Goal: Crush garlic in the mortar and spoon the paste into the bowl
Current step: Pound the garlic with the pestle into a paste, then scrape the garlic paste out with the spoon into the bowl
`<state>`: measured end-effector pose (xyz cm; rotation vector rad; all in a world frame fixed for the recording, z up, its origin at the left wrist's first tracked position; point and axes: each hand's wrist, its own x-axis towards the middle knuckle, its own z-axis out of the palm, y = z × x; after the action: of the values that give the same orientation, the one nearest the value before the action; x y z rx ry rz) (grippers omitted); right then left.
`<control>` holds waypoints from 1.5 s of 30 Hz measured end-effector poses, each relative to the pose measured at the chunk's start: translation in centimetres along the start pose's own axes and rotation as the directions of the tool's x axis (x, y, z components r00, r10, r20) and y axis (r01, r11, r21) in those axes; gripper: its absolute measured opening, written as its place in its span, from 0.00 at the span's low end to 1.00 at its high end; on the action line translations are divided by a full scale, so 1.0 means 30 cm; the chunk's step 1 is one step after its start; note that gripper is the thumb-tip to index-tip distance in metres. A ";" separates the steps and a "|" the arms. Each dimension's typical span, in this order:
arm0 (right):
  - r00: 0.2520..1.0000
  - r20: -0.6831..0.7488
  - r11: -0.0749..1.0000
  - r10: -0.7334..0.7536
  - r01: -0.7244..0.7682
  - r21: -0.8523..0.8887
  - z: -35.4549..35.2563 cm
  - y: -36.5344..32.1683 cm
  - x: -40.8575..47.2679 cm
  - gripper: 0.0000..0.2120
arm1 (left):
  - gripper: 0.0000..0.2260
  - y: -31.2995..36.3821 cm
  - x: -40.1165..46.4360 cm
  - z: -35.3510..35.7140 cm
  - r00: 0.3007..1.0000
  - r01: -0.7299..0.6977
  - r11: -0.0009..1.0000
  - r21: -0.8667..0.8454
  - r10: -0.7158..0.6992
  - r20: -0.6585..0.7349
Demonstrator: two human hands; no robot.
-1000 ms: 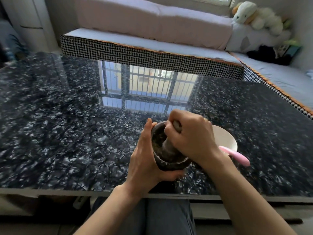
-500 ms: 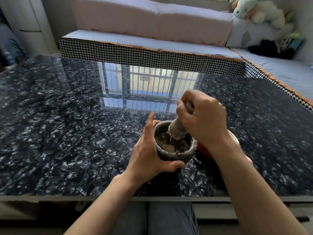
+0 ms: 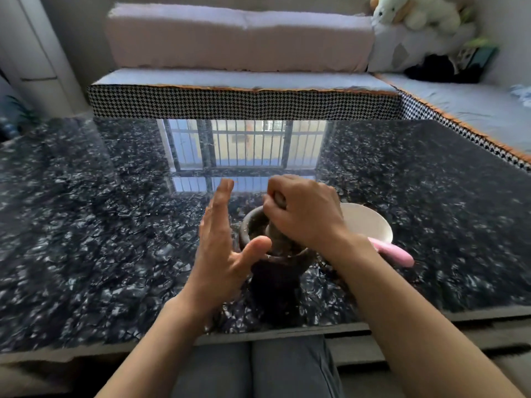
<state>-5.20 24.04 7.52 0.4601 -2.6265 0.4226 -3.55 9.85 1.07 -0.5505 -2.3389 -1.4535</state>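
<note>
A dark stone mortar (image 3: 253,225) stands near the front edge of the black marble table (image 3: 86,225), with crushed garlic inside. My right hand (image 3: 304,214) is closed around the stone pestle (image 3: 277,234), whose tip is down in the mortar. My left hand (image 3: 221,242) is just left of the mortar, fingers straight and spread, thumb over the rim, holding nothing. A white bowl (image 3: 367,222) sits right behind the mortar, partly hidden by my right wrist. A pink spoon handle (image 3: 393,252) sticks out at the bowl's front right.
The glossy table reflects a barred window (image 3: 244,145). Behind it runs a sofa with a houndstooth edge (image 3: 244,103) and pink cushions. A plush toy (image 3: 413,10) sits at the far right. My knees (image 3: 253,369) are under the front edge.
My left hand has let go of the mortar and opened beside it. My right hand has brought the pestle down into the mortar from its raised position. The view has tilted slightly.
</note>
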 end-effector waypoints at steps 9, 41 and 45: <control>0.991 0.130 0.999 -0.027 0.031 -0.025 -0.014 -0.020 0.003 0.06 | 0.35 0.068 0.054 -0.020 0.991 -0.050 0.998 0.042 0.055 -0.122; 0.791 0.051 0.754 0.609 -0.559 -0.345 -0.085 0.240 -0.270 0.17 | 0.22 0.187 0.077 0.047 0.992 -0.119 0.929 0.350 0.093 0.090; 0.706 0.150 0.715 0.692 -0.642 -0.278 -0.085 0.259 -0.262 0.18 | 0.20 0.191 0.069 0.026 0.990 -0.119 0.925 0.361 0.084 0.111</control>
<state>-0.57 33.88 4.35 -0.5985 -2.9729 0.3103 -2.62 13.18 6.15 -0.6332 -2.5279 -0.9266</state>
